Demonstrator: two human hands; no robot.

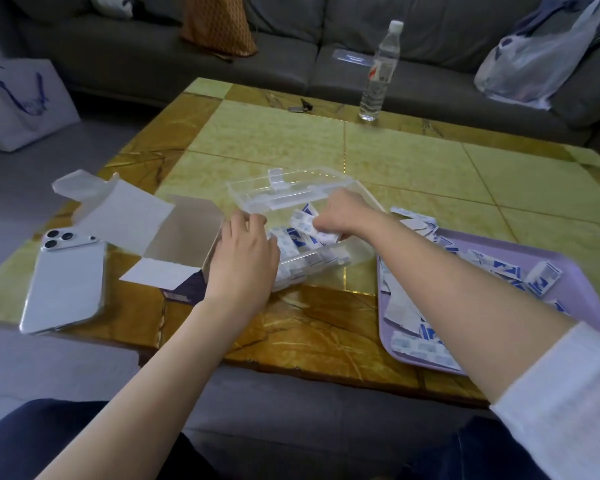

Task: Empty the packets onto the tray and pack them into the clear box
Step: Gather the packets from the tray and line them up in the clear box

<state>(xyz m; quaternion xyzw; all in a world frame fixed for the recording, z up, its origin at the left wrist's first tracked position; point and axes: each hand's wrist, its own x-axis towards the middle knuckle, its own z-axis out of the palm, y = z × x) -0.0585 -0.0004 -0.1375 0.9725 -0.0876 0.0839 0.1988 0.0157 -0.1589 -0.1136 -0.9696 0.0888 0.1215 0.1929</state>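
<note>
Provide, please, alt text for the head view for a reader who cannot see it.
A person's right hand holds packets inside a clear box while the left hand holds the box's left edge. More packets lie on a lilac tray beside it.

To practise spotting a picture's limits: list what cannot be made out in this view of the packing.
1. Head view: the fingertips of the right hand curl out of sight inside the clear box, so how many packets it grips is unclear.
2. The right forearm covers the middle of the tray.
3. The print on the packets is too small and blurred.
4. The label on the bottle is blurred.
</note>
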